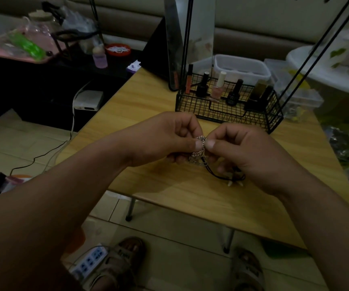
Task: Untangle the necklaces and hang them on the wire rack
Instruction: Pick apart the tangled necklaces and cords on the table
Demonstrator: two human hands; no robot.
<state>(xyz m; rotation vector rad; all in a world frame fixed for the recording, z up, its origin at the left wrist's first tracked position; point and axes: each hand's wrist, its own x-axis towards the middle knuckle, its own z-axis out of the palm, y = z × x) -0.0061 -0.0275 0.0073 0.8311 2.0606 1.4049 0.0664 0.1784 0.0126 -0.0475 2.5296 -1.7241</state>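
A tangle of necklaces (200, 148) is pinched between both hands above the wooden table (152, 185). It is a silver chain knotted with a black cord (217, 175) that hangs down toward the table with pale tooth-shaped pendants at its end. My left hand (165, 139) grips the chain from the left, thumb against forefinger. My right hand (238, 152) grips it from the right, thumbs nearly touching. The black wire rack (228, 114) stands just behind my hands, its tall thin rods (185, 49) rising out of frame.
Several nail polish bottles (217, 87) stand in the rack's basket. Clear plastic boxes (240, 68) sit behind it. A power strip (89, 261) and cables lie on the tiled floor by my sandalled feet. A cluttered dark shelf is at the left.
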